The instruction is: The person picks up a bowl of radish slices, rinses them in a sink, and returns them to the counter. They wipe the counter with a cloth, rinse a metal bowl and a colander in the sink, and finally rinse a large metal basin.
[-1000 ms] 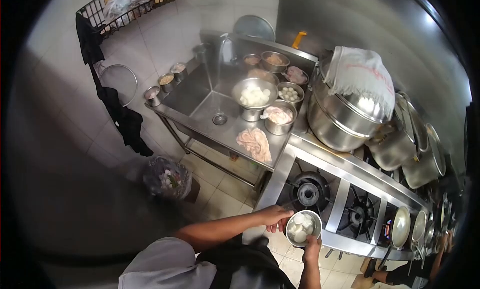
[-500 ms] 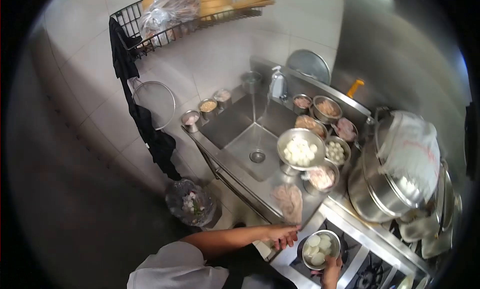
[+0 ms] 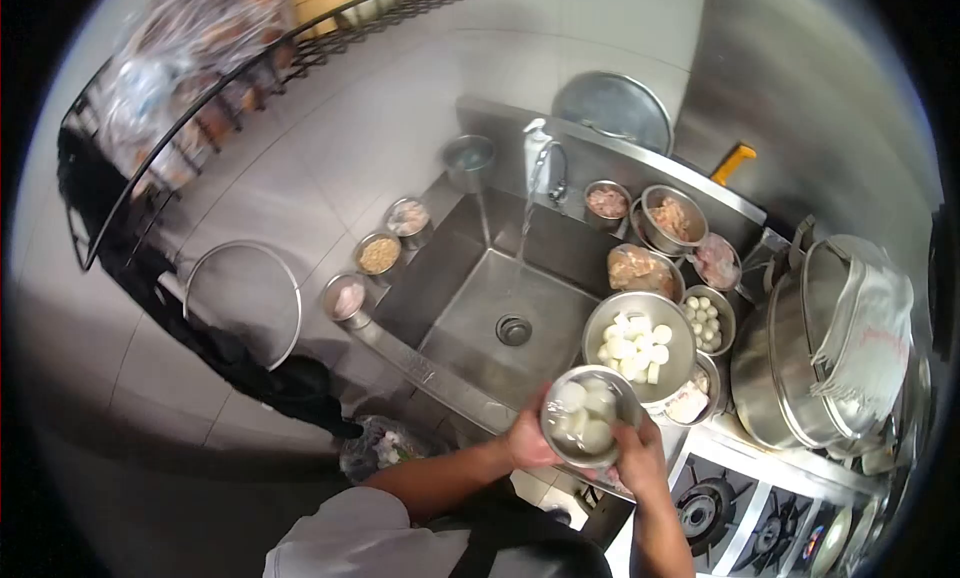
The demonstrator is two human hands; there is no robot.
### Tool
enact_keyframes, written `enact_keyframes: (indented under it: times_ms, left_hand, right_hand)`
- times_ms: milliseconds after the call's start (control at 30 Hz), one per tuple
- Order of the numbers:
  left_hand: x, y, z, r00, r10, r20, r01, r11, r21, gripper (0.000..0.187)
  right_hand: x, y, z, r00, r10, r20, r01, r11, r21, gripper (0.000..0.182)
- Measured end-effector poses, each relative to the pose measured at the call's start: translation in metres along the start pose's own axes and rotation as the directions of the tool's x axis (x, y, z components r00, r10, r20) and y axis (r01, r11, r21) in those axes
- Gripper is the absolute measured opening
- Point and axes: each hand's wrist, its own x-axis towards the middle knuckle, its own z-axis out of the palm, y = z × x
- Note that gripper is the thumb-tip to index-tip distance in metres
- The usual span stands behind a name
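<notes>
A small steel bowl (image 3: 548, 440) with pale round pieces in clear liquid is held between both hands, just in front of the sink's near right corner. My left hand (image 3: 528, 436) grips its left side, fingers partly hidden under it. On the right rim, my right hand (image 3: 640, 458) holds the bowl with the thumb at the edge. Directly behind, a larger steel bowl (image 3: 672, 323) holds white chunks and stands close to the small one. Water runs from the faucet (image 3: 556, 168) into the steel sink (image 3: 470, 308).
Bowls of meat (image 3: 672, 218) and small white balls (image 3: 703, 321) crowd the right counter beside a big pot (image 3: 780, 368). The stove (image 3: 705, 508) lies at the lower right. Small cups (image 3: 380, 254) line the sink's left edge; a wire rack (image 3: 200, 128) hangs upper left.
The small bowl has moved from over the stove up and left toward the sink. My left hand has taken hold of it too. The view has shifted.
</notes>
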Motion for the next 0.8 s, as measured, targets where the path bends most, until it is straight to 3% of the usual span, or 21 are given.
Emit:
enact_keyframes:
  times_ms: [33,100,167,200,233,367,400,433,467,500,533,567,600,633,667,700,733,800]
  left_hand:
    - [0.003,0.009,-0.010,0.957,0.193,-0.216,-0.158,0.973,0.168,0.067]
    - [0.005,0.028,-0.001,0.943,0.292,-0.160,-0.243,0.932,0.267,0.064]
    - [0.007,0.050,-0.005,0.931,0.345,-0.117,-0.306,0.916,0.260,0.065]
    - [0.006,0.058,-0.005,0.922,0.380,-0.069,-0.353,0.901,0.251,0.067]
    - [0.005,0.072,-0.011,0.903,0.409,-0.132,-0.364,0.892,0.268,0.066]
    - [0.006,0.135,-0.028,0.765,0.562,-0.315,-0.436,0.811,0.390,0.067]
    - [0.013,0.153,-0.027,0.706,0.615,-0.352,-0.456,0.774,0.439,0.067]
    - [0.018,0.171,-0.022,0.724,0.596,-0.348,-0.437,0.786,0.437,0.067]
    - [0.020,0.191,-0.015,0.668,0.624,-0.405,-0.369,0.751,0.547,0.066]
    - [0.023,0.212,-0.013,0.604,0.656,-0.453,-0.286,0.709,0.645,0.065]
    - [0.026,0.235,-0.019,0.617,0.636,-0.463,-0.262,0.721,0.642,0.065]
    - [0.032,0.262,-0.026,0.544,0.695,-0.470,-0.151,0.632,0.760,0.065]
    - [0.046,0.290,-0.031,0.482,0.754,-0.446,-0.028,0.522,0.852,0.067]
    - [0.058,0.312,-0.033,0.500,0.736,-0.457,-0.002,0.529,0.849,0.067]
    - [0.070,0.330,-0.032,0.488,0.848,-0.207,0.220,0.111,0.969,0.070]
    - [0.082,0.346,-0.032,0.543,0.837,0.071,0.394,-0.328,0.859,0.074]
    - [0.094,0.354,-0.015,0.598,0.789,0.144,0.436,-0.470,0.767,0.079]
    - [0.113,0.385,-0.027,0.607,0.781,0.145,0.417,-0.469,0.779,0.078]
  right_hand:
    - [0.009,-0.011,0.007,0.994,0.091,0.065,-0.091,0.996,-0.003,0.041]
    - [0.027,-0.030,0.019,0.987,-0.144,0.069,0.159,0.918,-0.362,0.036]
    - [0.051,-0.028,0.033,0.947,-0.319,0.035,0.270,0.731,-0.627,0.032]
    - [0.061,-0.029,0.045,0.869,-0.494,-0.010,0.399,0.712,-0.578,0.031]
    - [0.071,-0.031,0.057,0.758,-0.648,-0.067,0.524,0.668,-0.528,0.029]
    - [0.161,-0.020,0.124,0.549,-0.829,-0.107,0.727,0.536,-0.428,0.036]
    - [0.188,-0.018,0.142,0.680,-0.729,-0.083,0.684,0.670,-0.289,0.038]
    - [0.214,-0.017,0.158,0.788,-0.615,-0.035,0.605,0.783,-0.148,0.040]
    - [0.239,-0.021,0.171,0.787,-0.614,-0.060,0.600,0.784,-0.157,0.040]
    - [0.264,-0.024,0.182,0.911,-0.413,-0.022,0.411,0.898,0.159,0.040]
    - [0.288,-0.021,0.194,0.974,-0.208,0.085,0.148,0.880,0.452,0.041]
    - [0.318,-0.014,0.205,0.979,-0.197,0.057,0.149,0.872,0.466,0.041]
    - [0.353,-0.008,0.215,0.966,-0.078,0.247,-0.117,0.719,0.686,0.042]
    - [0.377,-0.002,0.222,0.891,-0.025,0.454,-0.389,0.476,0.789,0.044]
    - [0.388,0.001,0.225,0.850,-0.154,0.504,-0.424,0.369,0.827,0.046]
    - [0.399,0.003,0.231,0.862,-0.139,0.488,-0.417,0.353,0.838,0.046]
    - [0.408,0.003,0.239,0.890,-0.114,0.442,-0.391,0.309,0.867,0.046]
    - [0.437,0.014,0.255,0.914,-0.058,0.402,-0.387,0.177,0.905,0.047]
